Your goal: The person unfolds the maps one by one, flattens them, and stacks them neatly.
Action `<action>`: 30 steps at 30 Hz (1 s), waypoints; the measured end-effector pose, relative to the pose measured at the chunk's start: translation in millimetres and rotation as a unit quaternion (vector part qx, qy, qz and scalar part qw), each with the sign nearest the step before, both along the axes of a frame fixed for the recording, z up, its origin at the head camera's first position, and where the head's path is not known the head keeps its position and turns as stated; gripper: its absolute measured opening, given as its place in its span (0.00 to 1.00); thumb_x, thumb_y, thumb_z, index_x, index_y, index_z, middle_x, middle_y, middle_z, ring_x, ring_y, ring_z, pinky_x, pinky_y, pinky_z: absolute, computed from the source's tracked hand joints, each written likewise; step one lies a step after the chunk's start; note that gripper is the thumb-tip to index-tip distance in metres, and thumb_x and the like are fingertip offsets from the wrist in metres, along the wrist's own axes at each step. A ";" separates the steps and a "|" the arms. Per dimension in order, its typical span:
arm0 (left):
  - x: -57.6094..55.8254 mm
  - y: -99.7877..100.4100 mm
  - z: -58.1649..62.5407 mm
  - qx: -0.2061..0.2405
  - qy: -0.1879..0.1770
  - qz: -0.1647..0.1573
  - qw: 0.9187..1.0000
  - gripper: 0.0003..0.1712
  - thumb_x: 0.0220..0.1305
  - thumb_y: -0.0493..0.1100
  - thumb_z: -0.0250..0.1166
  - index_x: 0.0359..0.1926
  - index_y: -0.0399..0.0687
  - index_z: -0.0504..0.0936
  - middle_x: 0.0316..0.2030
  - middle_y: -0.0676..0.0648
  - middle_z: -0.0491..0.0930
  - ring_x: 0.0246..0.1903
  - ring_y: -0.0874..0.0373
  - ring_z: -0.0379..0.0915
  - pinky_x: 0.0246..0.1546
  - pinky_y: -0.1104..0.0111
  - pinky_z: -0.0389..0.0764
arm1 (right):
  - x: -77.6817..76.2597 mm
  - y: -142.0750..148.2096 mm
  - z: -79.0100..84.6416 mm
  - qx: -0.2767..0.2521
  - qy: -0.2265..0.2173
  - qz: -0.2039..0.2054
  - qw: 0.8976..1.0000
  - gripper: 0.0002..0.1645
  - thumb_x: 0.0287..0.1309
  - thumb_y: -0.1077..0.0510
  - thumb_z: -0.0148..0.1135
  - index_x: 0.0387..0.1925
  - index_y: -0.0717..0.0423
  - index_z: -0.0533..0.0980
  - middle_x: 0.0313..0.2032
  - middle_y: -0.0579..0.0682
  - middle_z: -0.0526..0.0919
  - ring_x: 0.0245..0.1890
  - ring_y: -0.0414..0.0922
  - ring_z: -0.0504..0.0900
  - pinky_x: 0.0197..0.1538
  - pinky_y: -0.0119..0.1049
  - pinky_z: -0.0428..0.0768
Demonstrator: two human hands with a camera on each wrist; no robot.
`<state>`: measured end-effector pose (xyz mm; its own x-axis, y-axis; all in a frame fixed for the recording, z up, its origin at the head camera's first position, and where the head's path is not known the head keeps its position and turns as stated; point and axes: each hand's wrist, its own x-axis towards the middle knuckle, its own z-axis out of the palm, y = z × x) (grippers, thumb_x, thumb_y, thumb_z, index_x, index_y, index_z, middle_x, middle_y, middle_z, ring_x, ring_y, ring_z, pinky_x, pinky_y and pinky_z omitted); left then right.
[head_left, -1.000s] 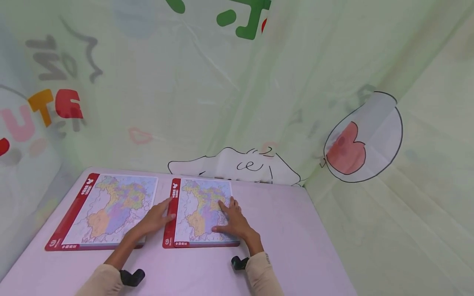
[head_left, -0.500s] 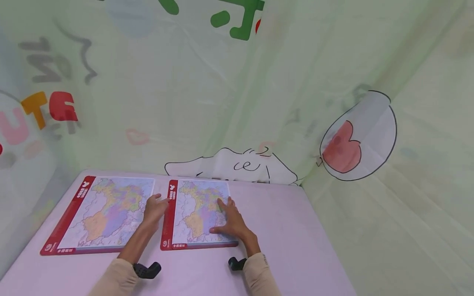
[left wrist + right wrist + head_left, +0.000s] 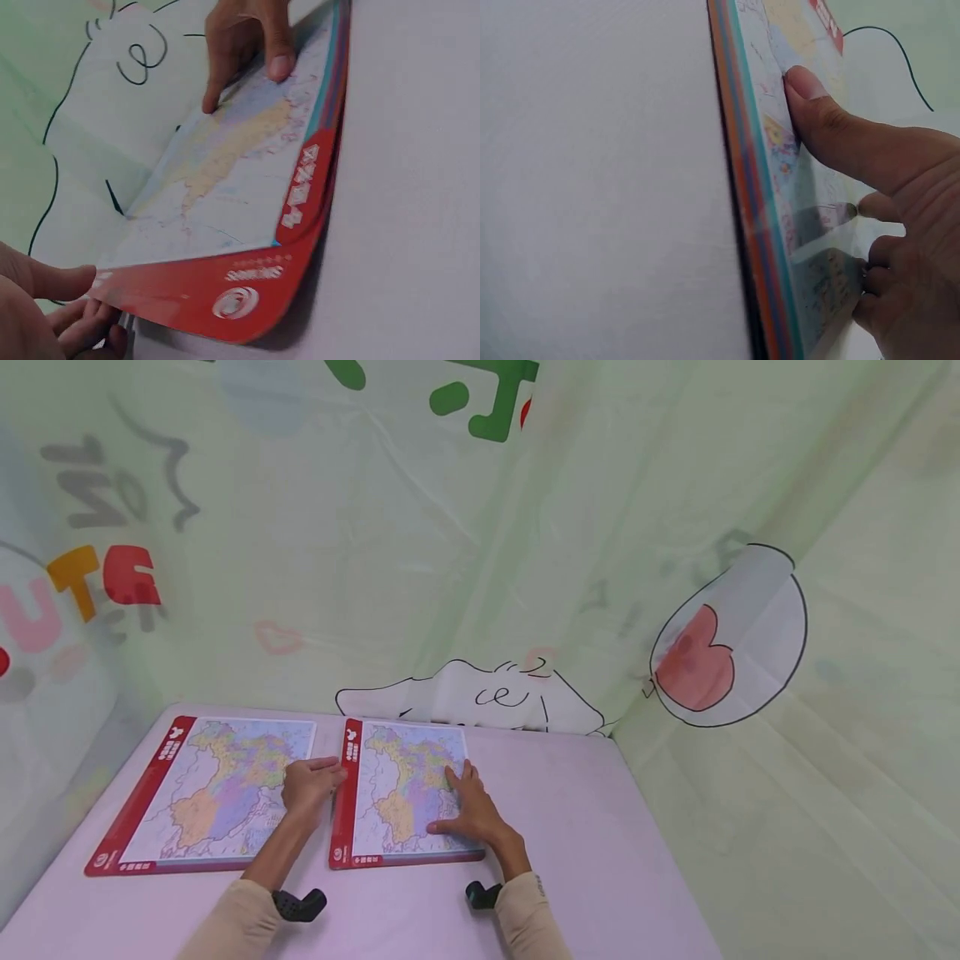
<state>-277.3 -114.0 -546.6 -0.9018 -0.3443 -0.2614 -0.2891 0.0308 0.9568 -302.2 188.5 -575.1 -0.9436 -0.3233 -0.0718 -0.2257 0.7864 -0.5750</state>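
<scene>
Left hand (image 3: 306,787) pinches glossy, red-edged smaller map board (image 3: 401,789) at its nine o'clock edge; right hand (image 3: 474,810) spread over its three o'clock side, likely steadying it. Red-edged larger map board (image 3: 225,793) lies at nine o'clock, same pale-lilac worktop (image 3: 585,827).

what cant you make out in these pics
Head view: near right corner of left map board, hidden behind left forearm.
Head view: fine print on right map board, too small.
Left wrist view: part of left grip, cut off by frame edge.
Right wrist view: part of right grip, cut off by frame edge.
</scene>
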 end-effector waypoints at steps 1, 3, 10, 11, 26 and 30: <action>0.4 2.8 -1.7 -0.010 0.007 0.001 1.000 0.26 0.75 0.39 0.69 0.69 0.30 0.81 0.64 0.27 0.84 0.62 0.34 0.86 0.55 0.59 0.92 | 0.1 0.7 0.1 0.010 -0.001 0.007 1.000 0.74 0.49 0.39 0.87 0.87 0.54 0.54 0.88 0.69 0.39 0.88 0.71 0.43 0.83 0.73 0.58; 0.5 7.6 -5.2 -0.028 0.018 -0.001 0.999 0.27 0.73 0.37 0.70 0.69 0.31 0.81 0.64 0.28 0.84 0.62 0.32 0.86 0.54 0.57 0.92 | 0.6 2.3 0.6 0.022 -0.004 0.020 1.000 0.73 0.51 0.38 0.86 0.87 0.55 0.54 0.88 0.69 0.38 0.88 0.71 0.42 0.82 0.73 0.59; -3.7 10.5 -13.2 -0.074 0.031 -0.010 0.997 0.26 0.73 0.37 0.70 0.69 0.33 0.81 0.63 0.28 0.84 0.60 0.32 0.86 0.42 0.69 0.88 | 1.6 9.4 6.3 0.050 -0.007 0.032 0.998 0.72 0.54 0.37 0.83 0.88 0.53 0.52 0.88 0.68 0.39 0.88 0.72 0.41 0.81 0.75 0.59; -4.1 10.0 -13.1 -0.078 0.034 -0.011 0.996 0.26 0.73 0.36 0.70 0.69 0.33 0.82 0.63 0.28 0.84 0.61 0.32 0.85 0.41 0.72 0.85 | 1.2 11.2 6.8 0.057 -0.005 0.034 0.998 0.72 0.54 0.36 0.83 0.88 0.53 0.52 0.88 0.68 0.40 0.88 0.72 0.41 0.81 0.75 0.59; -13.5 -35.1 -2.3 -0.144 0.062 0.035 0.987 0.24 0.71 0.35 0.71 0.65 0.33 0.85 0.61 0.28 0.86 0.56 0.31 0.86 0.42 0.58 0.84 | -6.9 81.2 6.0 0.057 -0.020 -0.004 0.998 0.71 0.57 0.33 0.80 0.89 0.49 0.49 0.88 0.69 0.39 0.86 0.76 0.39 0.79 0.83 0.52; -15.0 -58.5 -0.4 -0.156 0.056 0.038 0.985 0.24 0.72 0.37 0.70 0.66 0.33 0.84 0.62 0.27 0.85 0.57 0.30 0.85 0.47 0.50 0.87 | -7.2 100.9 9.3 0.054 -0.022 -0.026 0.998 0.72 0.56 0.36 0.81 0.88 0.55 0.50 0.87 0.73 0.40 0.85 0.80 0.41 0.78 0.83 0.53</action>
